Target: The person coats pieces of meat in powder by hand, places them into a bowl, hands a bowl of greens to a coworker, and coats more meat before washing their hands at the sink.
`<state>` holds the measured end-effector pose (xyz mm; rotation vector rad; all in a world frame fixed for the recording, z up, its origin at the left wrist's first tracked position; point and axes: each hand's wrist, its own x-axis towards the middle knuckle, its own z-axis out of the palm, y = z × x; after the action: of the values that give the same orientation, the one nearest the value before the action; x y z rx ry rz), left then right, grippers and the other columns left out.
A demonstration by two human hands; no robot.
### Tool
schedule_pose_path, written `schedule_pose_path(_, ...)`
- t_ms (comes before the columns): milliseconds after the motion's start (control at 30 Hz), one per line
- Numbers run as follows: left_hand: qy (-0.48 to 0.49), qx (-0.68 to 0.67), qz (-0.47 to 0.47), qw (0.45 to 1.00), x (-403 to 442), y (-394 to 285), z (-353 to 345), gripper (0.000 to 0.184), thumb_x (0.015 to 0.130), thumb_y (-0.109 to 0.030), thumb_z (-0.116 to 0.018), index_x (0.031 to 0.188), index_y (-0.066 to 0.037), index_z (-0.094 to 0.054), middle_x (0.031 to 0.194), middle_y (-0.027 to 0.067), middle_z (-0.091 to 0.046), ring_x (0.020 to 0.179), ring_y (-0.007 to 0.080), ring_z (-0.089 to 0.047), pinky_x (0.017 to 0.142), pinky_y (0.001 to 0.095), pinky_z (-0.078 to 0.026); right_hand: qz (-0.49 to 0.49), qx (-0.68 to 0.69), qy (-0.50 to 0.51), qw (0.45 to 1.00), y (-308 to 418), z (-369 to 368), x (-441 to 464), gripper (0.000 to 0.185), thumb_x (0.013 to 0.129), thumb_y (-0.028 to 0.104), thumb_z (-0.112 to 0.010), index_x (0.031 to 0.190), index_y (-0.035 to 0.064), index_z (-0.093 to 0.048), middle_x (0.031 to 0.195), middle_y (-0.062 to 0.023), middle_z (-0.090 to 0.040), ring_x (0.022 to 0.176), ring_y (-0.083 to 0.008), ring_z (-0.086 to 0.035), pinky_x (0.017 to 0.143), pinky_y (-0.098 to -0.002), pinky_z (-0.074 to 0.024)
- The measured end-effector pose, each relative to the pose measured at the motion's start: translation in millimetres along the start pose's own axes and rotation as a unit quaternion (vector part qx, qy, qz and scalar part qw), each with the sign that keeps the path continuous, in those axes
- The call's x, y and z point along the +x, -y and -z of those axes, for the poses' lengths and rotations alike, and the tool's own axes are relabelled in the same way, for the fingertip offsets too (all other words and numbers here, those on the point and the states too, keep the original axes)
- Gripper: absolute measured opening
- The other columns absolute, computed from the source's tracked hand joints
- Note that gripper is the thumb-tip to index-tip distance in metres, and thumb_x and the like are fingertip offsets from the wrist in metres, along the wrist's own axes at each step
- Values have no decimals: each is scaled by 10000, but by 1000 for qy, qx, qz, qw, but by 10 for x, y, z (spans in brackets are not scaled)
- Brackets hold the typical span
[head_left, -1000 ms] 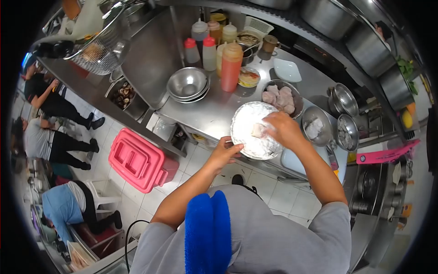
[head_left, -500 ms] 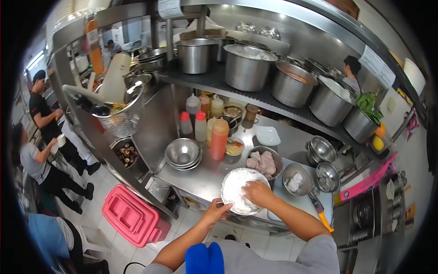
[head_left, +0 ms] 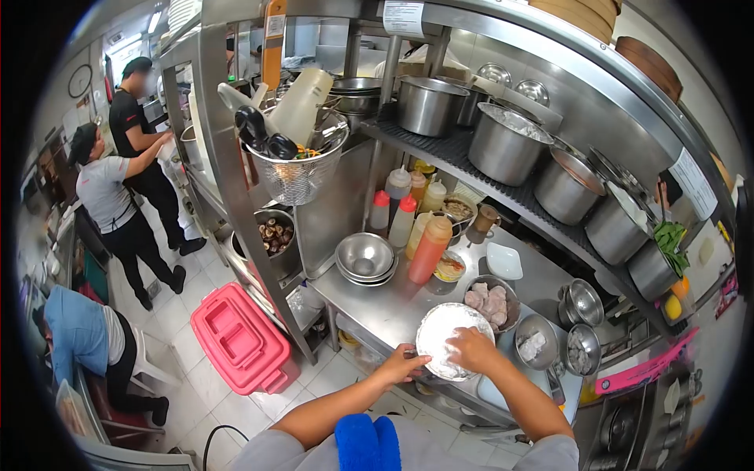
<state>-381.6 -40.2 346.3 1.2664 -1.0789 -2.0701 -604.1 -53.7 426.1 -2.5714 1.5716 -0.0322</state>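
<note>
A round bowl (head_left: 421,326) of white powder (head_left: 449,320) that looks like flour is at the counter's front edge. My left hand (head_left: 402,364) grips its near left rim, thumb on top. My right hand (head_left: 474,350) reaches into the powder with fingers bent downward; the fingertips are partly hidden, and whatever they hold cannot be made out. Just behind the bowl stands a metal bowl of pale raw meat pieces (head_left: 488,301). To the right are a pan with a white-coated piece (head_left: 532,345) and a smaller bowl of greyish-white pieces (head_left: 580,350).
Stacked metal bowls (head_left: 366,257) and squeeze bottles, one an orange bottle (head_left: 430,250), stand on the left of the counter. Large pots (head_left: 509,144) line the shelf above. A pink lidded bin (head_left: 242,337) sits on the floor. Several people are at the left, one a person in grey (head_left: 106,184).
My view has swung left, so the counter appears farther right. My left hand stays on the bowl's rim, and my right hand remains in the powder with its fingers slightly shifted.
</note>
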Motion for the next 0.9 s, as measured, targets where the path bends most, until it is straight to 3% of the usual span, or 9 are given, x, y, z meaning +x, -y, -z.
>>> schedule_pose_path(133, -4, 3, -6, 1000, -5, -3, 0, 913, 715, -495, -721, 1338, -42, -229, 1283, 146, -449, 1019, 234, -571, 790, 366, -453, 40, -6, 29, 999, -58, -271, 12, 449, 729, 139, -657, 1165, 122, -550, 1209, -214, -436, 1043, -381, -519, 844, -429, -465)
schedule_pose_path(233, -7, 3, -2, 1000, -1, 15, 0, 908, 715, -496, -721, 1333, -39, -236, 1267, 145, -465, 999, 229, -581, 775, 355, -459, -9, 158, 6, 987, -158, -284, 31, 461, 726, 148, -655, 1174, 127, -548, 1187, -206, -466, 1046, -380, -505, 846, -445, -461)
schedule_pose_path(300, -14, 7, -10, 1000, 45, 47, 0, 887, 722, -485, -720, 1331, -49, -244, 1252, 140, -480, 964, 230, -594, 750, 354, -469, -38, -63, -76, 994, -127, -172, 2, 497, 707, 186, -682, 1182, 134, -547, 1164, -173, -499, 1040, -354, -502, 841, -437, -462)
schedule_pose_path(400, -12, -16, -16, 1000, 110, 135, 2, 855, 708, -489, -725, 1310, -65, -289, 1187, 121, -515, 960, 213, -578, 777, 395, -448, 92, -12, -107, 990, -72, -115, -82, 496, 653, 240, -711, 1122, 148, -576, 1066, -143, -532, 1010, -332, -514, 793, -437, -467)
schedule_pose_path(500, -17, -8, -13, 1000, -34, -28, -40, 786, 742, -443, -710, 1293, -65, -296, 1151, 109, -536, 915, 205, -598, 736, 359, -464, 52, -60, -31, 996, -80, -392, -121, 473, 617, 253, -718, 1062, 156, -590, 1042, -120, -534, 1018, -308, -501, 769, -408, -475)
schedule_pose_path(600, -36, -10, -21, 999, -63, -53, -102, 750, 760, -424, -699, 1286, -65, -303, 1134, 106, -524, 920, 222, -602, 725, 340, -469, 27, -46, -137, 989, -189, -697, -39, 444, 654, 199, -691, 1071, 99, -577, 1083, -154, -520, 1004, -341, -534, 807, -426, -475)
schedule_pose_path(667, -25, 1, -8, 1000, -52, -34, -100, 743, 776, -407, -689, 1304, -68, -291, 1161, 113, -509, 942, 245, -601, 735, 354, -473, -70, 193, -73, 976, -39, -257, -88, 438, 702, 174, -657, 1111, 64, -548, 1098, -193, -537, 998, -346, -557, 830, -414, -473)
schedule_pose_path(733, -31, -3, -5, 999, -37, -37, -98, 737, 792, -390, -680, 1321, -70, -280, 1188, 121, -494, 963, 267, -600, 745, 367, -476, -47, 283, -156, 945, -238, -238, -48, 439, 744, 168, -618, 1154, 51, -513, 1062, -216, -573, 975, -329, -577, 828, -391, -475)
schedule_pose_path(900, -37, 1, -4, 999, -55, -67, -95, 730, 790, -393, -682, 1307, -62, -288, 1200, 133, -479, 1003, 266, -576, 784, 380, -458, -241, 381, -201, 870, -1012, 239, -467, 440, 763, 121, -578, 1191, 50, -506, 1025, -167, -628, 922, -273, -616, 802, -351, -486)
